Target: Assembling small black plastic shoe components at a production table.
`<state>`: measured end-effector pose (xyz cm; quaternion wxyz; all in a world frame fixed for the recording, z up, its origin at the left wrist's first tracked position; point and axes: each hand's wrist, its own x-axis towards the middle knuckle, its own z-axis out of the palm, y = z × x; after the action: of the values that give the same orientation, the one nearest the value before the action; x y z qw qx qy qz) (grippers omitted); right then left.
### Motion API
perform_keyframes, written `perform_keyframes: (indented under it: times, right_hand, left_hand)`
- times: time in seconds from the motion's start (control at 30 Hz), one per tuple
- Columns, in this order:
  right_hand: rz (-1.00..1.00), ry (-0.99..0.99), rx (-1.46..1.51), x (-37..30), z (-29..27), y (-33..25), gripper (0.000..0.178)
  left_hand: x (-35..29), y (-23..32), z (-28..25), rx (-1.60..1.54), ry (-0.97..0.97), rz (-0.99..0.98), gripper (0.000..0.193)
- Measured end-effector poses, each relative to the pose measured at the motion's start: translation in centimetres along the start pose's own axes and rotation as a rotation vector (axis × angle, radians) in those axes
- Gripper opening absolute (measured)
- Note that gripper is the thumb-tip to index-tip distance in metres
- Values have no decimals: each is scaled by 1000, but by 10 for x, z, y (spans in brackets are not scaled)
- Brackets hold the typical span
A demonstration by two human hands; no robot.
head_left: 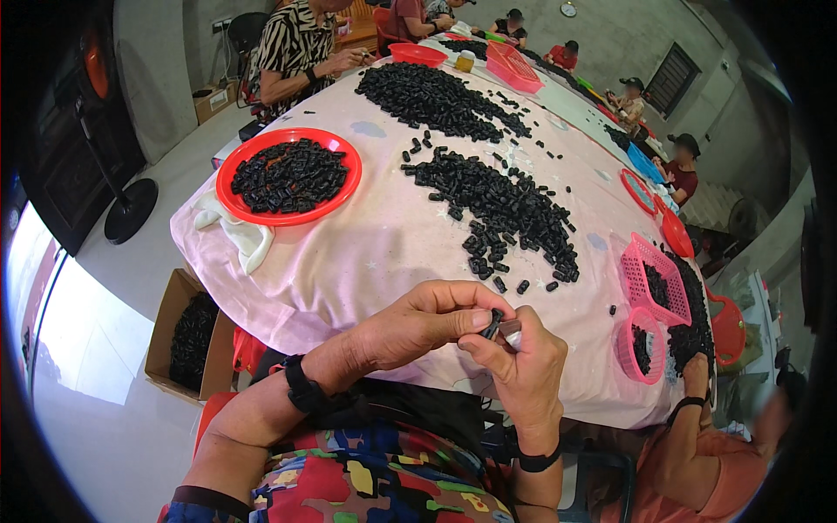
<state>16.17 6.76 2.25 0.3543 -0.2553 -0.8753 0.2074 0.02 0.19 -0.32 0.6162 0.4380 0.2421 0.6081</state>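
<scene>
Got a black piece point(491, 327) pinched in left hand point(436, 318), small tool point(512, 335) gripped in right hand point(528, 359), near the pile point(514, 209).

Readable lettering or numbers: none. Wall clock point(568, 10), one o'clock direction: dial too small to read.

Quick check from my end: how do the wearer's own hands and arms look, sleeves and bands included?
The left hand and right hand are ungloved. A broad black wristband circles the left wrist; a narrower black band circles the right. The left sleeve is short, ending in a dark edge.
</scene>
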Motion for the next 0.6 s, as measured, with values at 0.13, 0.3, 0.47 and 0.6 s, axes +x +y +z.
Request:
perform_keyframes:
  times: [0.13,0.3,0.47,0.6]
  right_hand:
    - [2,-1,-8,0,0,0,50]
    - [-15,0,-33,0,0,1,50]
    - [-43,1,-42,1,0,1,49]
    - [-28,-25,-51,2,-2,0,49]
  left_hand:
    - [1,-1,0,-3,8,3,27]
    - [2,-2,-1,44,3,17,26]
    - [1,-4,-2,74,20,18,26]
    - [1,-3,0,51,33,4,24]
